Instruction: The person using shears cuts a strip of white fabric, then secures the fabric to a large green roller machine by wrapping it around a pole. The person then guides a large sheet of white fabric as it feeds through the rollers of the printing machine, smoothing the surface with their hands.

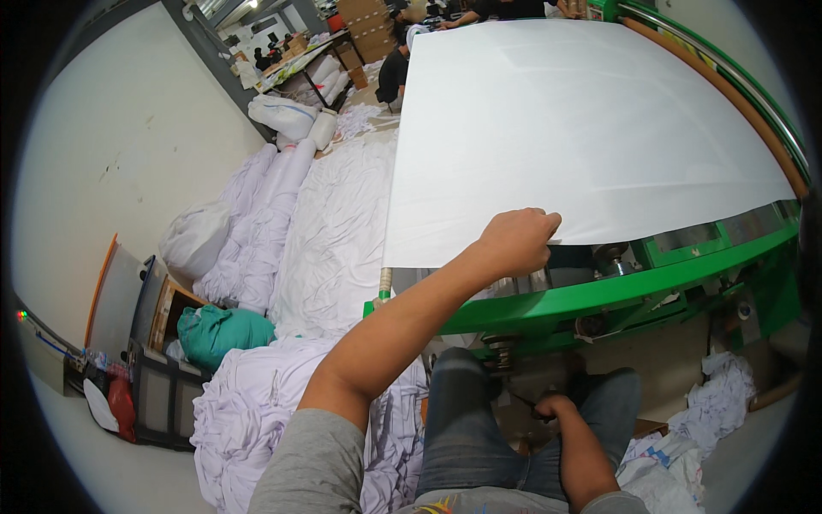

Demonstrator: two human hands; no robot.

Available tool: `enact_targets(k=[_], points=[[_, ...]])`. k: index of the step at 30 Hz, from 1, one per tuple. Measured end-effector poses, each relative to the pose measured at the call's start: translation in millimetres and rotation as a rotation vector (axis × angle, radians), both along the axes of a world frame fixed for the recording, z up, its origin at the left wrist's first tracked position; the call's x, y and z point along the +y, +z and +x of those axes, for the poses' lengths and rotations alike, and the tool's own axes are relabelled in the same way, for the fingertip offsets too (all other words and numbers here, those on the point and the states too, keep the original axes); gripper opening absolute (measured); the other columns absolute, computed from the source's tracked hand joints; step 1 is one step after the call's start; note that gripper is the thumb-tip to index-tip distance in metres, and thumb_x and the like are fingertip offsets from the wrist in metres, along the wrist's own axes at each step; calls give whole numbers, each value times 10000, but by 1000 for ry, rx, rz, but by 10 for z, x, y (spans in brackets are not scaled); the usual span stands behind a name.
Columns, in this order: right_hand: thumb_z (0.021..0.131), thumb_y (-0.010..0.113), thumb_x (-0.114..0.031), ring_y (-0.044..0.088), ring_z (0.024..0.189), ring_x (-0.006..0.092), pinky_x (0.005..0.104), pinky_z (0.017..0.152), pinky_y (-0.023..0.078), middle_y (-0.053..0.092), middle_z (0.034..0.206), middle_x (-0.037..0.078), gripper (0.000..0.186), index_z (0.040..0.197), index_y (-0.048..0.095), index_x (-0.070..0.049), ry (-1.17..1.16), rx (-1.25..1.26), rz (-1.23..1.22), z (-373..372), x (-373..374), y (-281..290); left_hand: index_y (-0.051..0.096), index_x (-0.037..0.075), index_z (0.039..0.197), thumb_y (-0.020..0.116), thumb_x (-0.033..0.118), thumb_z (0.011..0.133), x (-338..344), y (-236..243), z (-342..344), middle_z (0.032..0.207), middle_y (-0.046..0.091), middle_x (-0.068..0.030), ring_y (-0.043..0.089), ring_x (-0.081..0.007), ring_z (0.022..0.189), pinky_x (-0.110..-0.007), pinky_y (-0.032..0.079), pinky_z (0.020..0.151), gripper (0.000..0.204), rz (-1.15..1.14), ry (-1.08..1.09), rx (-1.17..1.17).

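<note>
A wide white fabric sheet (582, 128) lies flat on a long green machine table (651, 291). My left hand (518, 242) reaches up and is closed on the near edge of the sheet, pinching the cloth at the table's front. My right hand (555, 406) is low between my knees in blue jeans (467, 428), curled around a thin dark tool (521, 400) whose kind I cannot make out. Metal rollers and a shiny rail (599, 257) sit just under the sheet's edge beside my left hand.
Heaps of white cloth (334, 231) fill the floor to the left, with a teal bag (224, 332), white sacks (282, 116) and a dark crate (158, 385). Fabric scraps (702, 428) lie at the lower right. People sit at the table's far end (396, 73) near cardboard boxes.
</note>
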State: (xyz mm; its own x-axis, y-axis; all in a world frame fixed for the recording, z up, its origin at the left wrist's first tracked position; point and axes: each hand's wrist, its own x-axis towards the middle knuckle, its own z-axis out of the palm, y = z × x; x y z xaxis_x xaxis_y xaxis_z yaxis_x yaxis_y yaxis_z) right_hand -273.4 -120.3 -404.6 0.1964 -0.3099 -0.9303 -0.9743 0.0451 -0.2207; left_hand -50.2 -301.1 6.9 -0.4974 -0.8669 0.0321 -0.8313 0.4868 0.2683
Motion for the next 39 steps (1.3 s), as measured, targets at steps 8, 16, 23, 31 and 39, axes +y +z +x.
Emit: enact_targets(k=[8,16,23,31,39], points=[[815,748,-372,690,1250,316,413,1034,541,696,1401,157,581,1307,741,-62,0,18,-6,-26,10,-199,691,52,1017,623,125,895,-18,49,-16,973,732,-177,703,-392,971,-514,558,817,157,51,-12,-36],[815,755,-396,696,1236,316,417,1035,540,702,1391,161,593,1314,742,-77,26,18,14,-8,-9,-118,704,51,990,602,159,950,-40,-11,-3,955,732,-181,707,-394,951,-511,567,813,154,40,-49,-37],[819,759,-374,705,1144,295,411,980,546,722,1302,155,529,1241,762,-55,33,5,-13,-2,11,-121,702,40,964,583,170,959,-26,11,-8,929,727,-186,707,-395,924,-512,567,797,176,59,-64,-47],[839,765,-340,743,964,251,395,872,564,789,1102,123,431,1118,793,-13,28,-6,-52,8,30,-130,691,35,947,588,151,947,-17,-8,6,938,720,-185,701,-393,930,-505,563,807,155,60,-66,-25],[825,736,-397,674,1276,329,423,1055,526,678,1424,172,585,1304,746,-60,11,1,10,-11,13,-176,681,25,951,606,150,949,-19,4,-10,940,715,-188,695,-399,923,-508,556,804,146,31,-81,7]])
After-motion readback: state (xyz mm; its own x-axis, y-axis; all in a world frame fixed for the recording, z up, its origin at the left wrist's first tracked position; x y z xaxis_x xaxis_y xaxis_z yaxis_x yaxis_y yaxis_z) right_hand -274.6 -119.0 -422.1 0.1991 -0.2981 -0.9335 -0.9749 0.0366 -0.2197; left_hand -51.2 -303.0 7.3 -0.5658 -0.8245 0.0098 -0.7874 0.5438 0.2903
